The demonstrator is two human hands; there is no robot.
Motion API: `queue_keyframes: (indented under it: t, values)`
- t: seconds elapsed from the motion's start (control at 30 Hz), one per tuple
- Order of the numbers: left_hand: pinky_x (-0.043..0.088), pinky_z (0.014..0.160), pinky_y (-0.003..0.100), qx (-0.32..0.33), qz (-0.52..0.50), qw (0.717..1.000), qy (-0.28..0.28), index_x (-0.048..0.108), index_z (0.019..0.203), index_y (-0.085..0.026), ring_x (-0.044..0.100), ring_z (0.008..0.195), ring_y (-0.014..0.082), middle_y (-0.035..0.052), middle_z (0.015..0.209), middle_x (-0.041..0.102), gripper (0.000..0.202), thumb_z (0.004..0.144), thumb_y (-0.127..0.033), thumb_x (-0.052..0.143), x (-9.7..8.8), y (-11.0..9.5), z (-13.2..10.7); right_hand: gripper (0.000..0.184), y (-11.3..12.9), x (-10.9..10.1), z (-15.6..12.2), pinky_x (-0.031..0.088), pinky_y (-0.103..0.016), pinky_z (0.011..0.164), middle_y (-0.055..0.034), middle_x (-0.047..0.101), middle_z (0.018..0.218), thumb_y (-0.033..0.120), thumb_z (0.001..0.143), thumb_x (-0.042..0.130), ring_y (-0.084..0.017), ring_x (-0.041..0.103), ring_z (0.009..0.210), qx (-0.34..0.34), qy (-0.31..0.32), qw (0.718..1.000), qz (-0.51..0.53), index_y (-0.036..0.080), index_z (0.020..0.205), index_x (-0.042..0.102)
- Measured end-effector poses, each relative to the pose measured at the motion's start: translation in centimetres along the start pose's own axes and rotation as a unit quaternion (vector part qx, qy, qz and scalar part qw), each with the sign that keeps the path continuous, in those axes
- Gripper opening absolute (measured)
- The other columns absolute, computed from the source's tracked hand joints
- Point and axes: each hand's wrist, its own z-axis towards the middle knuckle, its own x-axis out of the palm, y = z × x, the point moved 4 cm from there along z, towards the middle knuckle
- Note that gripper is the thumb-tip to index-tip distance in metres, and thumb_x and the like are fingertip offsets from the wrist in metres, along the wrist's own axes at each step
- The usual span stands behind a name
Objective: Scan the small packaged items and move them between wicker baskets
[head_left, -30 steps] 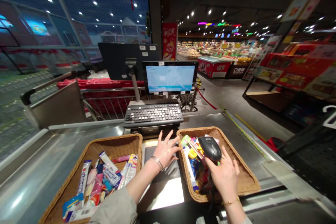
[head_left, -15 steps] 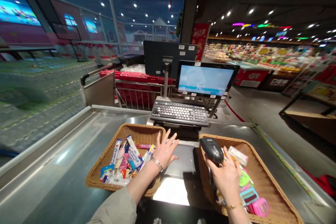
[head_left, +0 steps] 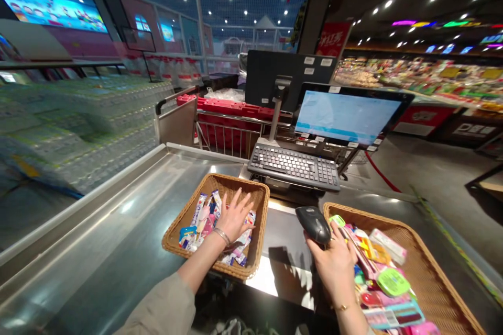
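My left hand (head_left: pixel 234 218) is over the left wicker basket (head_left: pixel 168 241), fingers spread, palm down. Wrapped packets (head_left: pixel 199 209) and other small goods lie in that basket, some hidden under the hand. Whether the fingertips touch them I cannot tell. My right hand (head_left: pixel 334 259) is wrapped round a black barcode scanner (head_left: pixel 313 225), its head tilted toward the left, above the counter between the two baskets. Beside it stands the right wicker basket (head_left: pixel 436 267), with a round green item (head_left: pixel 393 282), a white box (head_left: pixel 388 246) and several colourful items inside.
A black keyboard (head_left: pixel 294 166) sits behind the baskets, below a lit monitor (head_left: pixel 346 115). The back of another screen (head_left: pixel 288 81) is beside it. The metal counter (head_left: pixel 113 230) stretches left, with a raised rim. A cart (head_left: pixel 231 133) with red crates stands beyond.
The view has turned left. My left hand has moved from the left basket's right side to over its contents. My right hand with the scanner has moved off the right basket, over the counter.
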Motion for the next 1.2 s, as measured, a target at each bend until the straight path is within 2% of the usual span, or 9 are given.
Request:
queue_keyframes:
  t: [0.3,0.53,0.67,0.77,0.83,0.97,1.07,1.2]
  values:
    - [0.008,0.116,0.071,-0.024,0.005,0.999,0.023,0.057,0.133,-0.03,0.025,0.147,0.0373,0.0086,0.149,0.05,0.059,0.079,-0.05,0.071,-0.8,4.2,-2.1,0.047,1.5,1.1,-0.6,0.017,-0.053,0.113,-0.0127,0.072,0.113,0.061,0.072,0.053,-0.033,0.047,0.13,0.015,0.03,0.999,0.039,0.023,0.085,0.076]
    - [0.012,0.114,0.071,-0.013,0.014,0.997,0.078,0.06,0.128,-0.029,0.027,0.146,0.037,0.009,0.149,0.05,0.055,0.077,-0.047,0.073,0.9,4.9,-2.0,0.043,1.8,1.6,-1.4,0.019,-0.049,0.114,-0.0129,0.071,0.115,0.056,0.077,0.053,-0.031,0.048,0.13,-0.016,0.024,1.0,0.007,0.021,0.089,0.076]
    - [0.012,0.114,0.071,0.036,0.033,0.994,0.093,0.061,0.126,-0.034,0.027,0.146,0.0362,0.0073,0.15,0.049,0.05,0.078,-0.043,0.074,2.7,5.0,-1.2,0.045,1.4,1.7,-1.7,0.018,-0.05,0.114,-0.014,0.069,0.12,0.057,0.077,0.053,-0.031,0.045,0.133,-0.009,0.02,1.0,-0.002,0.02,0.092,0.075]
    - [0.014,0.112,0.072,0.09,0.053,0.989,0.105,0.062,0.123,-0.039,0.034,0.143,0.0337,0.0048,0.146,0.053,0.036,0.087,-0.034,0.065,4.3,5.3,-0.2,0.047,1.1,1.7,-1.8,0.018,-0.051,0.114,-0.0145,0.068,0.121,0.058,0.078,0.051,-0.031,0.045,0.133,-0.003,0.02,1.0,-0.003,0.02,0.093,0.075]
    - [0.015,0.112,0.071,0.137,0.069,0.982,0.114,0.064,0.119,-0.04,0.041,0.137,0.03,0.0027,0.139,0.059,0.029,0.093,-0.03,0.056,5.5,5.4,0.4,0.047,1.0,1.6,-1.9,0.018,-0.052,0.113,-0.0143,0.069,0.12,0.058,0.078,0.051,-0.031,0.046,0.132,0.005,0.022,1.0,-0.004,0.02,0.091,0.075]
    - [0.017,0.113,0.065,0.241,0.088,0.958,0.129,0.067,0.114,-0.042,0.053,0.118,0.0232,0.001,0.111,0.07,0.027,0.093,-0.027,0.058,7.8,4.7,1.2,0.045,0.5,1.4,-1.9,0.018,-0.054,0.113,-0.013,0.069,0.12,0.058,0.076,0.053,-0.033,0.047,0.13,0.035,0.023,0.999,-0.003,0.022,0.09,0.075]
    - [0.02,0.113,0.061,0.297,0.077,0.942,0.135,0.07,0.107,-0.042,0.056,0.105,0.0205,0.0,0.095,0.07,0.024,0.09,-0.027,0.064,9.6,3.9,1.6,0.045,0.2,1.1,-1.9,0.018,-0.054,0.113,-0.0123,0.068,0.122,0.058,0.074,0.054,-0.033,0.047,0.131,0.05,0.02,0.999,-0.003,0.023,0.092,0.075]
    - [0.025,0.111,0.057,0.356,0.059,0.923,0.134,0.073,0.097,-0.042,0.056,0.098,0.0194,-0.0008,0.089,0.069,0.018,0.086,-0.028,0.069,11.6,2.9,2.0,0.042,0.0,0.7,-2.0,0.016,-0.052,0.114,-0.0111,0.072,0.112,0.057,0.075,0.054,-0.032,0.049,0.13,0.059,0.018,0.998,-0.007,0.023,0.087,0.075]
